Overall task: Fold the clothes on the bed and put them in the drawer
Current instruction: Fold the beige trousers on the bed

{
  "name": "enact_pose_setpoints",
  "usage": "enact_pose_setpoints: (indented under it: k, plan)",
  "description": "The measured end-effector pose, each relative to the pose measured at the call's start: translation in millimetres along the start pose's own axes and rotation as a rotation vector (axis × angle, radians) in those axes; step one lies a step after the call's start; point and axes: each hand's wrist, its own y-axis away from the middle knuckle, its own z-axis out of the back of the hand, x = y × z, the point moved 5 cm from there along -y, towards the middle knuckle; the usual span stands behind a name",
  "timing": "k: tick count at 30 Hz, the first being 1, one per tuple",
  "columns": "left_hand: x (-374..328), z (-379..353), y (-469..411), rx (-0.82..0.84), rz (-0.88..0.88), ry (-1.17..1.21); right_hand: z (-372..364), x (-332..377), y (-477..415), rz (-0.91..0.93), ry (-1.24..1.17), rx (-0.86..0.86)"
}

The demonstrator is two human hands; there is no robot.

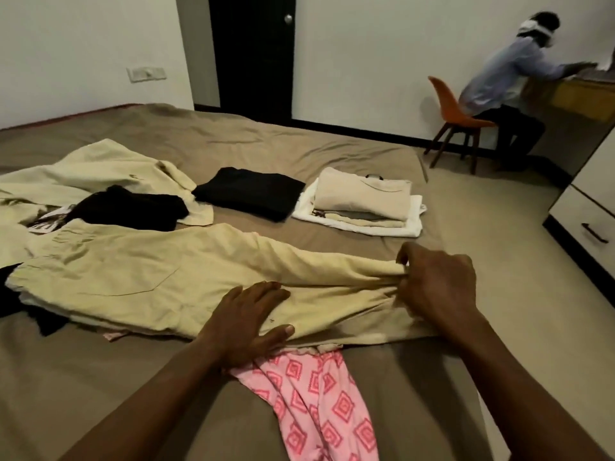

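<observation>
A pair of beige trousers (149, 277) lies spread across the bed (266, 134), with the waistband to the left and the legs running right. The left hand (246, 322) rests flat on the trousers' near edge, fingers straight and pressing the cloth down. The right hand (439, 287) is at the leg end of the trousers, fingers curled and bunching the fabric in a firm grip. The two hands are apart, both on this one garment.

A pink patterned garment (316, 394) sticks out from under the trousers' near edge and trails toward the camera. Dark cloth (20, 294) shows beneath the waistband end. Beyond the middle of the trousers a folded black garment (248, 191) lies flat on the sheet. Beyond the leg end sits a stack of folded clothes (362, 201), pale beige on top and white at the bottom. Beyond the waistband end an unfolded beige shirt (100, 168) is spread out, with a crumpled black garment (133, 207) on it, just beside the trousers' far edge.

To the right of the trousers, off the bed, a white drawer unit (585, 221) stands on the floor, its visible drawer front closed. Far beyond the trousers another person (499, 78) sits on an orange chair (446, 104) at a table (572, 94) by the wall.
</observation>
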Motion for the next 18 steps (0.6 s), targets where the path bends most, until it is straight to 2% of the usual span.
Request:
enact_pose_setpoints:
  k: [2,3,6,8,10,11,13,14,16,18]
  plan:
    - [4,-1,0,-0.006,0.002,0.038,-1,-9,-18,-0.024,0.064,-0.068]
    - [5,-3,2,-0.001,0.008,0.053,-9,-16,-24,-0.064,0.082,-0.018]
    - [1,-3,-1,0.063,0.058,0.028,-34,-46,-29,-0.178,0.023,0.310]
    - [-10,9,-16,0.080,0.180,0.027,-37,-67,-27,-0.209,-0.062,0.429]
    - [-28,32,-41,0.011,0.357,-0.008,-38,-79,-23,-0.201,-0.262,0.506]
    - [-41,44,-54,-0.090,0.375,-0.045,-41,-79,-21,-0.175,-0.365,0.553]
    - [-83,60,-83,-0.286,0.200,-0.043,-46,-78,-15,-0.094,-0.465,0.613]
    - [-108,63,-98,-0.294,0.061,0.035,-46,-79,-13,-0.060,-0.481,0.602]
    - [-148,63,-124,-0.125,-0.104,0.230,-41,-77,-13,0.004,-0.421,0.487]
    - [-175,61,-148,0.073,-0.129,0.323,-32,-80,-11,0.037,-0.216,0.305]
